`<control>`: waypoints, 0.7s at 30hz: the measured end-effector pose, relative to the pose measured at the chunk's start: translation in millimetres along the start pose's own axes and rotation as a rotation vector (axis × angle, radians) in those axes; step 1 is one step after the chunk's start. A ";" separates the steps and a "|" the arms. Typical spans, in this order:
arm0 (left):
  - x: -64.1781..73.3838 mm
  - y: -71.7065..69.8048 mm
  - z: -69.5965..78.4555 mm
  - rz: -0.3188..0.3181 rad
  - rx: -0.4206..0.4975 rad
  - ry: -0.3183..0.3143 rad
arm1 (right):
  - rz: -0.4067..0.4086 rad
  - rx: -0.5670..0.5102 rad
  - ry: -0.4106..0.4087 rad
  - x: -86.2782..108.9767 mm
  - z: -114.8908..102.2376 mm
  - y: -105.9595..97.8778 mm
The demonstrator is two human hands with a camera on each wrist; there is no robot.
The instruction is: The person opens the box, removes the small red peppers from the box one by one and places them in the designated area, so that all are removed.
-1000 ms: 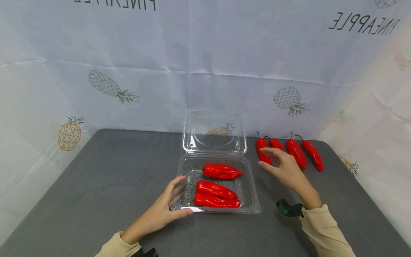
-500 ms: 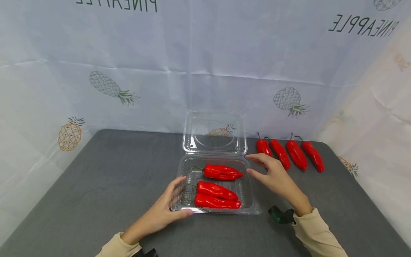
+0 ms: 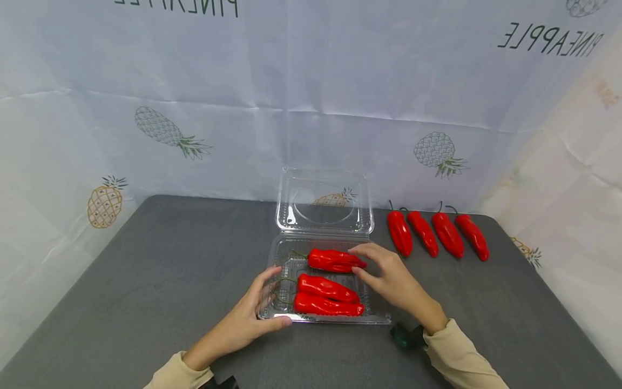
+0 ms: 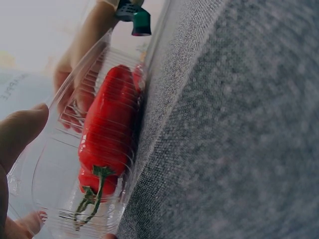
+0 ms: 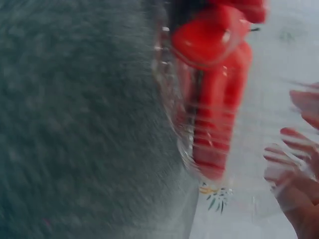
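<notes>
In the head view, a clear plastic container [image 3: 320, 237] sits at the middle of a dark grey table [image 3: 146, 270], its lid [image 3: 320, 218] tilted back toward a white cloth [image 3: 243, 70] printed with pineapples. Inside lie three red peppers: the far pepper [image 3: 328, 260] by itself, the middle pepper [image 3: 323, 286] and the near pepper [image 3: 325, 306] side by side. The left hand [image 3: 245, 319] rests at the container's left end, thumb and fingers spread about the front corner rather than clenched. The right hand [image 3: 393, 275] is over the right rim, covering part of it, thumb and fingers parted at the far pepper's tip; whether they touch it I cannot tell. Four more red peppers [image 3: 423, 233] lie in a row at the table's back right, and a dark green device [image 3: 404, 336] hangs below the right wrist. In the left wrist view, ribbed clear plastic stands between the camera and the peppers, with green stems toward the camera and the right hand beyond. The right wrist view is blurred; through the plastic, the right hand's fingers show spread, red peppers beside them.
</notes>
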State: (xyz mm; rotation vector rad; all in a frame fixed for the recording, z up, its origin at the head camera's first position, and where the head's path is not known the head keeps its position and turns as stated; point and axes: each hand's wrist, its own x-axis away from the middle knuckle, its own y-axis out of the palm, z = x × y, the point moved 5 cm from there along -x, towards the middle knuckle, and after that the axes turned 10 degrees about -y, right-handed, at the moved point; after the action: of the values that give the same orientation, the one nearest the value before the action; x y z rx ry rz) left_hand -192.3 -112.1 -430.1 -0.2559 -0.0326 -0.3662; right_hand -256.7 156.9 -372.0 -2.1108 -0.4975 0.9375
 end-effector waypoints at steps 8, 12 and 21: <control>-0.3 -0.4 -0.6 -0.002 0.007 0.007 | -0.072 0.101 -0.009 -0.7 -4.2 15.3; -0.3 -0.4 -0.5 -0.002 0.005 0.011 | -0.143 0.164 0.006 0.0 -6.2 21.8; 0.3 -0.4 -0.4 -0.005 0.014 0.014 | -0.208 0.272 -0.019 0.2 -7.2 28.0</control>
State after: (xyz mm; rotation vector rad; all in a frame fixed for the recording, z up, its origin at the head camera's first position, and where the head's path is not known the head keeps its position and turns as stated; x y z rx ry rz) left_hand -192.2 -112.6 -430.4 -0.2400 -0.0224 -0.3730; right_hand -250.0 135.7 -390.5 -1.7714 -0.5543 0.8548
